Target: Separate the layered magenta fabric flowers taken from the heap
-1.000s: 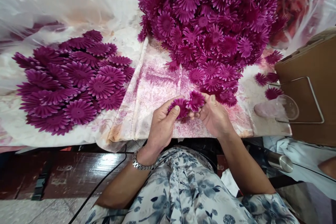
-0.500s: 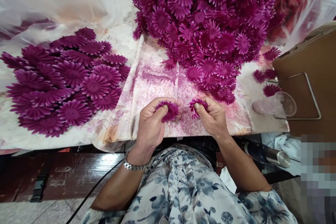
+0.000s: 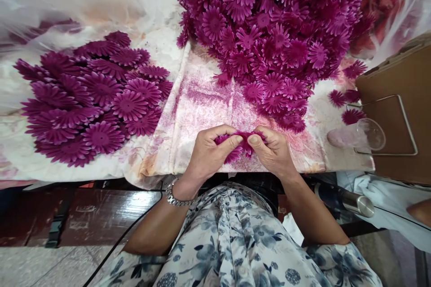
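Both hands meet at the near edge of the tabletop point(image 3: 202, 112), fingers curled tight around the same small cluster of magenta fabric flower pieces point(image 3: 239, 145). The left hand point(image 3: 210, 154) pinches the cluster from its side with thumb over the petals, and the right hand point(image 3: 274, 154) does the same from the other side — the thumbs nearly touch over the middle. How many pieces are in the cluster I cannot tell; the fingers cover most of it.

A silver wristwatch point(image 3: 175, 198) sits on the left wrist. Beyond the hands rises a big loose heap of small flowers point(image 3: 269, 31), its nearest blooms just beyond the knuckles. Off to the left, well apart, lies a flat spread of larger flower pieces point(image 3: 94, 98), overlapping one another on the stained cloth point(image 3: 168, 152). To the right stands a brown cardboard box point(image 3: 397, 112) with a wire loop against it, and a clear plastic cup point(image 3: 367, 136) lies on its side just beside it — a steel bottle point(image 3: 357, 204) rests lower down.
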`<move>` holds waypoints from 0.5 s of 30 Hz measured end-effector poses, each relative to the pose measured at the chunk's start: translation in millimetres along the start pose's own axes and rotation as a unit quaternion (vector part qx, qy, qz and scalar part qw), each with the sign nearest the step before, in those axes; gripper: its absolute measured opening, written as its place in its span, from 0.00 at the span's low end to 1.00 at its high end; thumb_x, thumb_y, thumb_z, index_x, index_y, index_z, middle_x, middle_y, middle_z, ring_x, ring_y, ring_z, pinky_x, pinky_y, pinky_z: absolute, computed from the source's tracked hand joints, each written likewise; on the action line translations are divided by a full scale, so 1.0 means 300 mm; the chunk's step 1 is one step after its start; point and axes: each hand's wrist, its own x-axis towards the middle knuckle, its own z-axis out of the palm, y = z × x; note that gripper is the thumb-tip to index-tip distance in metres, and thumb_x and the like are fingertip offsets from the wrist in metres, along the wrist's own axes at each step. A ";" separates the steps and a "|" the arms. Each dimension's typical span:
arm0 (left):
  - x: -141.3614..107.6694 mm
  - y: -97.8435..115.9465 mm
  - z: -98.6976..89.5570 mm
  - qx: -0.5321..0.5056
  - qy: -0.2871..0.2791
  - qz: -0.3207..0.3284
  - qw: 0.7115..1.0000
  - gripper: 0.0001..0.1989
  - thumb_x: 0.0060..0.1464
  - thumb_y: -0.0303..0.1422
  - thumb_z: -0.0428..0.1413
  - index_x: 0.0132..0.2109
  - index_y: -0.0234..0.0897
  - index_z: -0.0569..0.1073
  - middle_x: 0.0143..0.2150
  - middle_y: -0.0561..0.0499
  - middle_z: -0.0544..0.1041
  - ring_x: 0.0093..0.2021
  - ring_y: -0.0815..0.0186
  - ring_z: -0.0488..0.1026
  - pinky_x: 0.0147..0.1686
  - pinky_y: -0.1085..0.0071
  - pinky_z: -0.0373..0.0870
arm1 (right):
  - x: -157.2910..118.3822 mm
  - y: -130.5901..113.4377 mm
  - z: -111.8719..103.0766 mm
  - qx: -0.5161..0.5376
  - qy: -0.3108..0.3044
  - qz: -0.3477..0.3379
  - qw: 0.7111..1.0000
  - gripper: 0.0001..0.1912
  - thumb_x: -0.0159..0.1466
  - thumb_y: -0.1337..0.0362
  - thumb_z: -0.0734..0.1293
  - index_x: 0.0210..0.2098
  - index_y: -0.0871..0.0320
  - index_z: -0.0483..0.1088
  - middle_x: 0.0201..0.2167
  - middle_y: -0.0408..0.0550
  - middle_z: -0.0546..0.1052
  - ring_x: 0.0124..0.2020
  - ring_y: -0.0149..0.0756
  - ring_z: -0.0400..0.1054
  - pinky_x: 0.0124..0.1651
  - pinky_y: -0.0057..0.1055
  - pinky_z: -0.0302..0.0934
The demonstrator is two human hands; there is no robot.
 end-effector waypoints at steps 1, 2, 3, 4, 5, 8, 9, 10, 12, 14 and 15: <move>0.001 -0.003 -0.002 -0.016 0.016 -0.006 1.000 0.06 0.43 0.33 0.63 0.26 0.35 0.76 0.20 0.55 0.71 0.20 0.74 0.65 0.20 0.78 0.63 | -0.001 0.003 -0.003 0.040 -0.019 0.014 0.999 0.19 0.61 0.50 0.64 0.22 0.58 0.61 0.17 0.37 0.64 0.19 0.23 0.56 0.22 0.23 0.51; 0.002 -0.004 -0.005 -0.040 0.037 -0.016 0.998 0.06 0.43 0.33 0.63 0.25 0.35 0.75 0.19 0.56 0.70 0.18 0.75 0.64 0.19 0.78 0.62 | -0.002 0.006 -0.007 0.076 -0.032 0.027 0.996 0.18 0.60 0.51 0.64 0.24 0.58 0.63 0.18 0.38 0.66 0.19 0.24 0.58 0.23 0.24 0.53; 0.003 -0.003 -0.009 -0.068 0.065 -0.024 0.995 0.06 0.43 0.33 0.63 0.25 0.35 0.75 0.18 0.57 0.69 0.17 0.75 0.63 0.17 0.79 0.61 | -0.003 0.010 -0.011 0.105 -0.039 0.035 0.993 0.16 0.60 0.51 0.65 0.26 0.57 0.64 0.19 0.38 0.68 0.20 0.24 0.59 0.24 0.24 0.55; 0.004 -0.001 -0.014 -0.094 0.099 -0.027 0.990 0.06 0.43 0.32 0.63 0.25 0.35 0.74 0.18 0.58 0.68 0.17 0.76 0.62 0.17 0.80 0.60 | -0.003 0.014 -0.016 0.123 -0.038 0.038 0.991 0.14 0.59 0.53 0.67 0.28 0.57 0.66 0.20 0.39 0.69 0.21 0.24 0.60 0.26 0.24 0.56; 0.006 0.002 -0.019 -0.115 0.131 -0.025 0.984 0.06 0.42 0.31 0.63 0.25 0.35 0.74 0.17 0.58 0.67 0.16 0.77 0.62 0.16 0.81 0.60 | -0.004 0.018 -0.020 0.131 -0.034 0.035 0.990 0.13 0.59 0.54 0.67 0.29 0.57 0.67 0.21 0.39 0.69 0.22 0.25 0.61 0.27 0.24 0.57; 0.008 0.010 -0.031 -0.134 0.173 -0.013 0.976 0.06 0.40 0.30 0.64 0.25 0.35 0.73 0.19 0.59 0.67 0.17 0.78 0.61 0.17 0.82 0.59 | -0.004 0.024 -0.027 0.119 -0.014 0.021 0.993 0.11 0.58 0.56 0.68 0.30 0.58 0.68 0.24 0.40 0.69 0.24 0.25 0.61 0.29 0.24 0.57; 0.008 0.011 -0.033 -0.132 0.169 -0.012 0.977 0.06 0.40 0.30 0.64 0.25 0.34 0.73 0.19 0.58 0.67 0.18 0.78 0.61 0.17 0.82 0.59 | -0.004 0.025 -0.027 0.107 -0.004 0.019 0.994 0.12 0.58 0.55 0.68 0.29 0.58 0.68 0.23 0.40 0.68 0.24 0.24 0.61 0.28 0.24 0.56; 0.007 0.011 -0.033 -0.131 0.162 -0.012 0.978 0.06 0.40 0.30 0.64 0.25 0.34 0.74 0.19 0.58 0.67 0.18 0.78 0.61 0.18 0.82 0.60 | -0.004 0.027 -0.025 0.092 0.007 0.017 0.996 0.12 0.58 0.55 0.68 0.28 0.58 0.68 0.22 0.39 0.67 0.23 0.24 0.59 0.27 0.24 0.55; 0.004 0.007 -0.031 -0.132 0.152 -0.015 0.979 0.06 0.41 0.31 0.64 0.26 0.35 0.74 0.19 0.58 0.67 0.18 0.78 0.61 0.18 0.82 0.60 | -0.004 0.029 -0.020 0.056 0.032 0.011 0.998 0.14 0.59 0.54 0.67 0.25 0.58 0.66 0.20 0.38 0.64 0.21 0.24 0.56 0.25 0.24 0.52; 0.003 0.003 -0.028 -0.134 0.148 -0.018 0.980 0.07 0.41 0.32 0.64 0.26 0.35 0.74 0.19 0.58 0.66 0.18 0.78 0.60 0.18 0.81 0.60 | -0.004 0.032 -0.016 0.018 0.049 0.001 0.999 0.17 0.61 0.54 0.64 0.23 0.58 0.63 0.18 0.38 0.62 0.20 0.24 0.54 0.23 0.25 0.50; 0.003 0.000 -0.026 -0.133 0.149 -0.018 0.980 0.07 0.41 0.32 0.64 0.26 0.35 0.74 0.19 0.58 0.66 0.18 0.78 0.59 0.18 0.81 0.59 | -0.004 0.033 -0.014 0.004 0.052 -0.006 0.999 0.18 0.62 0.54 0.63 0.22 0.58 0.62 0.17 0.38 0.61 0.19 0.24 0.54 0.22 0.25 0.49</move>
